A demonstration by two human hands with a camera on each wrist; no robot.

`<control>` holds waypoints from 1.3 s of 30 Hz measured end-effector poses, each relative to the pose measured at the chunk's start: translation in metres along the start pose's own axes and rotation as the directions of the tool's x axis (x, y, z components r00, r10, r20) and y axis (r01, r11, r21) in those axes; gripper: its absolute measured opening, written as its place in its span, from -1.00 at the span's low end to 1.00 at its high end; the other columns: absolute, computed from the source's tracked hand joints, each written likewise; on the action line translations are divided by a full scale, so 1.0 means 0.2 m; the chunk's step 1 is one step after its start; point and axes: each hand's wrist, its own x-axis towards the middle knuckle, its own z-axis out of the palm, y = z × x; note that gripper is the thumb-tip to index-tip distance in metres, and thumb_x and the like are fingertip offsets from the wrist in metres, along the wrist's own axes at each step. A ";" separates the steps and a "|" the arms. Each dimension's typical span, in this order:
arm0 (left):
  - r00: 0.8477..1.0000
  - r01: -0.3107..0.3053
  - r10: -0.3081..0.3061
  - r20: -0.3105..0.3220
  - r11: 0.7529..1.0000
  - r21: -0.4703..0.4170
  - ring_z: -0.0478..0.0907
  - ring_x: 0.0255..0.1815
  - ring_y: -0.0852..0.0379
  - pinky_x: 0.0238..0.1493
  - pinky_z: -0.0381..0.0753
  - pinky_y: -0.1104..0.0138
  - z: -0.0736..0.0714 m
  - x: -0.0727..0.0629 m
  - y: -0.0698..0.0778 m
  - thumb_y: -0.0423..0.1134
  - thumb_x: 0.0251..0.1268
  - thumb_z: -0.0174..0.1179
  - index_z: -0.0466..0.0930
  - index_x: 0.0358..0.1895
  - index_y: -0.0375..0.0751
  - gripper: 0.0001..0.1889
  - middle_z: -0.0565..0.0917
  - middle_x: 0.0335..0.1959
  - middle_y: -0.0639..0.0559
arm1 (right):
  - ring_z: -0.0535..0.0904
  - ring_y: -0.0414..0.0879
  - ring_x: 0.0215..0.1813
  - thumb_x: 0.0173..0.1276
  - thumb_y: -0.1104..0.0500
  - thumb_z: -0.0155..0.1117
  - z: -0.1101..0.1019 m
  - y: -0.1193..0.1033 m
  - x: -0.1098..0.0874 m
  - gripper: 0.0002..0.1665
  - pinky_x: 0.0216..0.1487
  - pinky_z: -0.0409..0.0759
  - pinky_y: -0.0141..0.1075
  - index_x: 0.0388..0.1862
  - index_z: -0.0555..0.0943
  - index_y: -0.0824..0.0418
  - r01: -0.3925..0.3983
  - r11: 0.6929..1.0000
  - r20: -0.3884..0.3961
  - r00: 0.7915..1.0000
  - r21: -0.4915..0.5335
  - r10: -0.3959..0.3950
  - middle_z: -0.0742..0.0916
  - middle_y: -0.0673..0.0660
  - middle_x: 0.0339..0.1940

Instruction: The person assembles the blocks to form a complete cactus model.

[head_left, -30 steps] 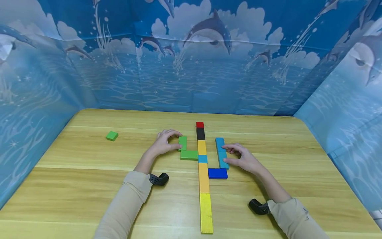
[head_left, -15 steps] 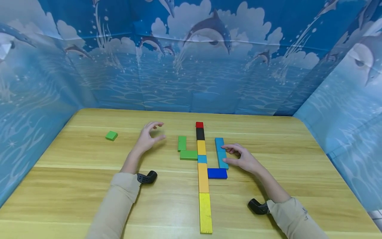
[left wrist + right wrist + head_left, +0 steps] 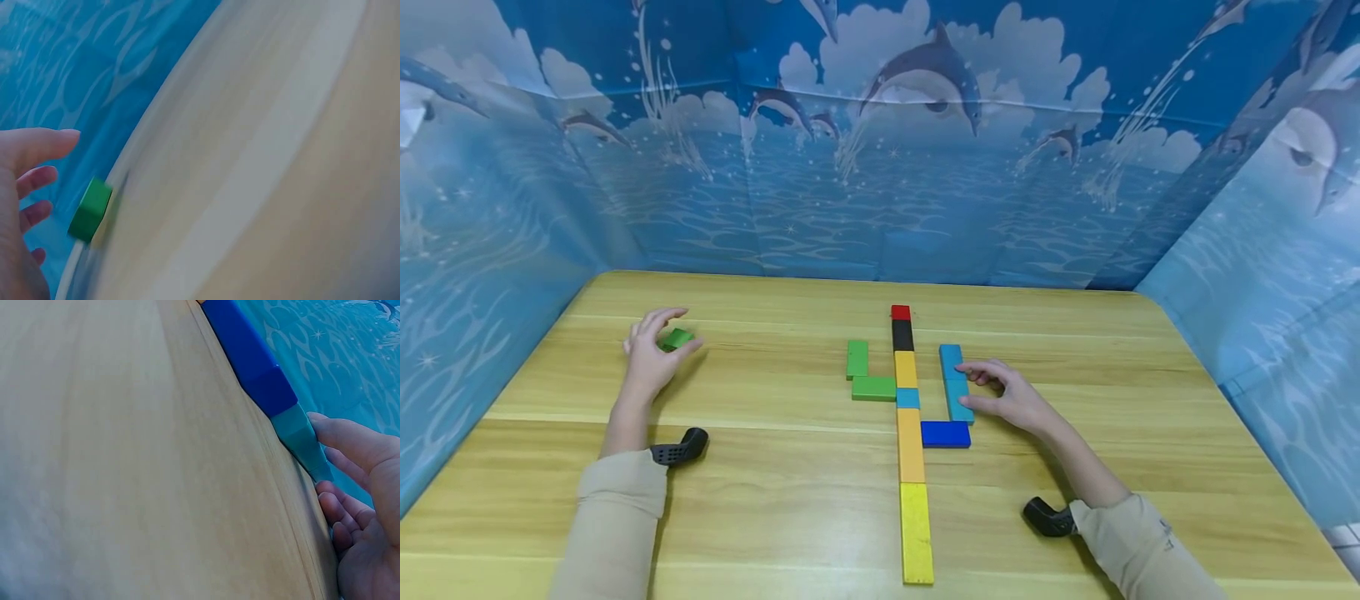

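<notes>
Over at the far left of the table, my left hand (image 3: pixel 651 357) is spread around a small green block (image 3: pixel 678 337), thumb on the near side and fingers beyond it. The left wrist view shows a gap between the fingers and that green block (image 3: pixel 91 210). My right hand (image 3: pixel 1013 400) touches the right side of two light blue blocks (image 3: pixel 951 360) laid end to end, with thumb and fingertip apart along them. A dark blue block (image 3: pixel 946 434) joins their near end; the right wrist view shows the thumb at the light blue block (image 3: pixel 296 432).
A column of blocks runs down the table's middle, from a red block (image 3: pixel 901 312) to a long yellow block (image 3: pixel 916 533). Two green blocks, one lying crosswise (image 3: pixel 874 388), adjoin it on the left. A dolphin-print curtain (image 3: pixel 820 217) stands behind the table (image 3: pixel 775 517).
My left hand has left the green block beside the column and moved left to the small green block. My right hand has stayed at the light blue blocks.
</notes>
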 end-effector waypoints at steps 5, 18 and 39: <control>0.997 0.042 -0.047 0.057 0.995 0.088 0.10 0.18 -0.35 0.10 -0.17 -0.23 -0.08 -0.03 -0.06 -0.19 0.11 0.28 0.31 0.25 -0.27 -0.38 0.30 0.21 -0.32 | 0.33 0.12 -0.08 0.19 0.25 0.29 0.00 0.00 0.00 -0.44 -0.14 0.34 -0.29 0.17 0.42 0.37 -0.005 1.000 0.001 1.000 -0.001 0.005 0.50 0.28 -0.09; 0.980 -0.014 -0.026 0.197 0.980 0.199 0.09 0.10 -0.39 -0.02 -0.10 -0.19 -0.11 -0.04 -0.12 -0.14 0.25 0.14 0.24 0.29 -0.30 -0.42 0.27 0.20 -0.40 | 0.34 0.12 -0.07 0.19 0.25 0.28 0.00 0.00 0.00 -0.44 -0.11 0.35 -0.20 0.17 0.42 0.37 0.001 1.000 0.002 1.000 -0.002 -0.001 0.50 0.30 -0.08; 0.998 -0.003 0.002 0.067 1.000 0.022 0.37 -0.06 -0.23 -0.03 0.28 -0.01 -0.04 -0.03 -0.08 -0.33 0.19 0.20 0.42 0.02 -0.45 -0.63 0.45 -0.05 -0.35 | 0.33 0.15 -0.07 0.19 0.29 0.28 0.00 0.00 0.00 -0.45 -0.12 0.36 -0.19 0.17 0.42 0.40 0.010 1.000 0.002 1.000 0.013 -0.010 0.50 0.32 -0.09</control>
